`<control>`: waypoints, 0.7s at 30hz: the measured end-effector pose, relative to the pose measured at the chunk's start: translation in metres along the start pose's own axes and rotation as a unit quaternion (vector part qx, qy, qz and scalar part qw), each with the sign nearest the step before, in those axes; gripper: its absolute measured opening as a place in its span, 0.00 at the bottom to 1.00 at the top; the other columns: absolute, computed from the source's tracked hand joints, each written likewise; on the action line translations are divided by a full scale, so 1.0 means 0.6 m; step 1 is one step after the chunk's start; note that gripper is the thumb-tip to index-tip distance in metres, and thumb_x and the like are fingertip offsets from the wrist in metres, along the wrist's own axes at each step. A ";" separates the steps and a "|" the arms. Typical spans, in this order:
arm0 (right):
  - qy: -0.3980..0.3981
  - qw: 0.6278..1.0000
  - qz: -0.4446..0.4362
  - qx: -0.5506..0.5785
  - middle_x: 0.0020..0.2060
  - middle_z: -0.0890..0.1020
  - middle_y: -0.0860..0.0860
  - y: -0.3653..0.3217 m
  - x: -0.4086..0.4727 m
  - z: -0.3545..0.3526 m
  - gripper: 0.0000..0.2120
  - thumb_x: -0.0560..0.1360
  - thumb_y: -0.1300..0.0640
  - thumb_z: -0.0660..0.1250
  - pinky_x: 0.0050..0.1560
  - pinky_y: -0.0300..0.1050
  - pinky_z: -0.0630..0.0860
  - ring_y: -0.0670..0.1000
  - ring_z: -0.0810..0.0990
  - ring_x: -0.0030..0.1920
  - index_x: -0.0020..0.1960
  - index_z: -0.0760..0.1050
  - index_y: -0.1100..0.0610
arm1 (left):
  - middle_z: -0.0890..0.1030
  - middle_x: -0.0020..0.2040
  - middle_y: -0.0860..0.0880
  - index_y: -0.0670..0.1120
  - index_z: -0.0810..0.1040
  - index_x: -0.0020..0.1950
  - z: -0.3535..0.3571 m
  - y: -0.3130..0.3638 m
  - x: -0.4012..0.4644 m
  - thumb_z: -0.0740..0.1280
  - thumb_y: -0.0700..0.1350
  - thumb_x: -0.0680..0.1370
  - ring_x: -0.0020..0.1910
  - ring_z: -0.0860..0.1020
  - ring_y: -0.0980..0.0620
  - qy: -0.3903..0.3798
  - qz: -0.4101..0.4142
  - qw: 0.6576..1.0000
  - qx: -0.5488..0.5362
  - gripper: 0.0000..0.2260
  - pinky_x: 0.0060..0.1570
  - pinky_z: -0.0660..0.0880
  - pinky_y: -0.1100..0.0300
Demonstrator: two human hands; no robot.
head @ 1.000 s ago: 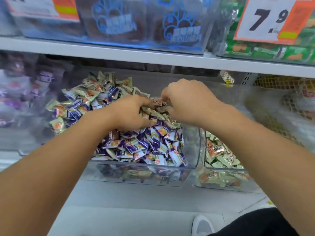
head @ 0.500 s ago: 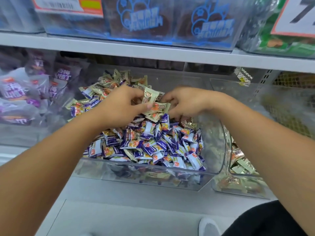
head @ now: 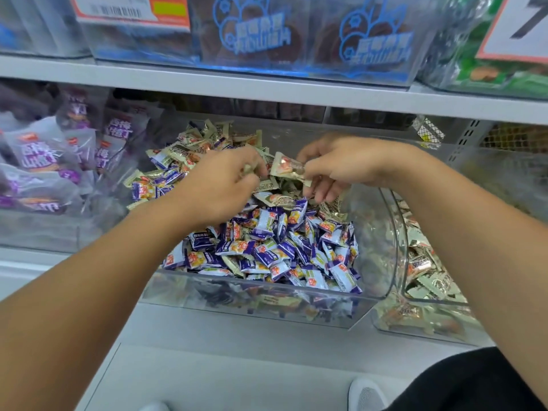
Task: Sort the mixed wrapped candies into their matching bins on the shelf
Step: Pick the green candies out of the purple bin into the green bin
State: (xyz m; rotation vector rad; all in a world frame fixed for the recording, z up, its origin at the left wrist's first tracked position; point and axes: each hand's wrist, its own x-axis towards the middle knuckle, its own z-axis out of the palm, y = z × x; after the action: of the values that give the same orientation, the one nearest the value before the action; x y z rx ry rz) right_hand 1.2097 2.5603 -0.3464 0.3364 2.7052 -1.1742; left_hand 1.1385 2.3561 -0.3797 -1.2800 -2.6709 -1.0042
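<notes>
A clear middle bin (head: 382,232) on the shelf (head: 267,87) is heaped with purple-wrapped candies (head: 275,247) at its near side and pale green-wrapped ones (head: 201,143) toward the far side. A pale green candy (head: 289,169) is pinched by the fingers of the right hand (head: 344,167) above the pile, while the left hand (head: 219,185) is curled over what seem to be more pale wrappers; exactly what is gripped there cannot be told. The picking-out step appears to be in hand. Next, the gathered pale candies would likely need to be carried rightward and released into the right bin (head: 430,330), where matching wrappers are seen.
</notes>
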 end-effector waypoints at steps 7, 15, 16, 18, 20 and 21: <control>0.013 0.963 0.037 -0.265 0.38 0.81 0.58 -0.015 -0.007 0.008 0.14 0.78 0.67 0.52 0.31 0.40 0.75 0.54 0.81 0.34 0.45 0.74 0.57 | 0.80 0.44 0.50 0.51 0.79 0.63 0.019 0.020 0.008 0.70 0.66 0.71 0.35 0.73 0.54 -0.082 -0.022 0.980 0.178 0.27 0.49 0.74 0.58; -0.114 0.965 0.033 -0.234 0.42 0.75 0.49 -0.015 -0.019 0.015 0.14 0.72 0.59 0.76 0.38 0.44 0.82 0.51 0.79 0.40 0.55 0.77 0.59 | 0.73 0.33 0.46 0.39 0.71 0.41 0.019 0.021 0.013 0.63 0.53 0.79 0.30 0.69 0.50 -0.010 -0.067 0.997 0.040 0.17 0.30 0.61 0.57; -0.108 0.965 0.026 -0.236 0.41 0.75 0.49 -0.013 -0.020 0.015 0.14 0.71 0.57 0.77 0.37 0.42 0.81 0.50 0.79 0.38 0.54 0.78 0.58 | 0.72 0.33 0.46 0.41 0.70 0.39 0.016 0.021 0.013 0.62 0.53 0.79 0.31 0.68 0.49 0.009 -0.071 0.997 0.028 0.17 0.31 0.60 0.56; -0.064 0.964 0.005 -0.259 0.37 0.79 0.50 -0.011 -0.018 0.013 0.07 0.74 0.56 0.74 0.30 0.39 0.76 0.46 0.79 0.30 0.48 0.78 0.57 | 0.68 0.31 0.46 0.43 0.65 0.35 0.010 0.024 0.011 0.62 0.51 0.79 0.30 0.65 0.49 0.054 -0.071 0.996 0.011 0.17 0.32 0.58 0.56; 0.001 0.958 0.005 -0.287 0.36 0.81 0.52 -0.011 -0.012 0.006 0.03 0.78 0.58 0.67 0.30 0.38 0.75 0.45 0.80 0.28 0.48 0.75 0.58 | 0.64 0.30 0.44 0.43 0.64 0.33 0.005 0.028 0.008 0.63 0.49 0.78 0.30 0.61 0.49 0.100 -0.073 0.992 -0.010 0.17 0.31 0.56 0.57; 0.026 0.952 0.011 -0.305 0.38 0.82 0.53 -0.012 -0.011 0.003 0.04 0.79 0.61 0.64 0.33 0.41 0.76 0.48 0.81 0.32 0.52 0.76 0.60 | 0.65 0.29 0.42 0.41 0.64 0.32 0.002 0.030 0.008 0.63 0.49 0.77 0.29 0.61 0.49 0.122 -0.078 0.989 -0.017 0.17 0.30 0.56 0.57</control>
State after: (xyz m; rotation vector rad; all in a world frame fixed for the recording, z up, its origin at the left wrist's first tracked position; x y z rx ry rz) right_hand 1.2145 2.5529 -0.3410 0.2993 2.9174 -0.2779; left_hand 1.1483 2.3682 -0.3699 -0.8945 -2.6048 -1.1458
